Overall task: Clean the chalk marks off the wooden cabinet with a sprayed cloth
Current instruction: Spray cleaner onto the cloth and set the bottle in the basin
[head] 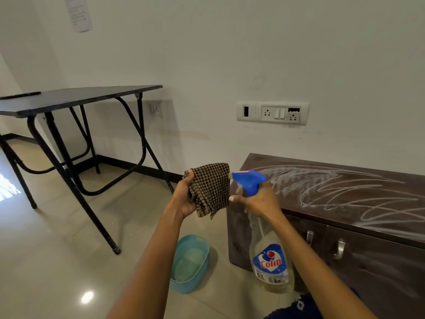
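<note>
My left hand (185,195) holds up a brown checked cloth (210,188), bunched and hanging in front of me. My right hand (258,201) grips the neck of a clear spray bottle (271,261) with a blue trigger head (248,181). The nozzle points at the cloth and almost touches it. To the right stands the low dark wooden cabinet (368,261). White chalk scribbles (340,192) cover most of its top.
A light blue plastic tub (190,263) sits on the tiled floor below my arms, beside the cabinet. A black folding table (76,100) stands at the left by the wall. A switch and socket panel (272,112) is on the wall above the cabinet.
</note>
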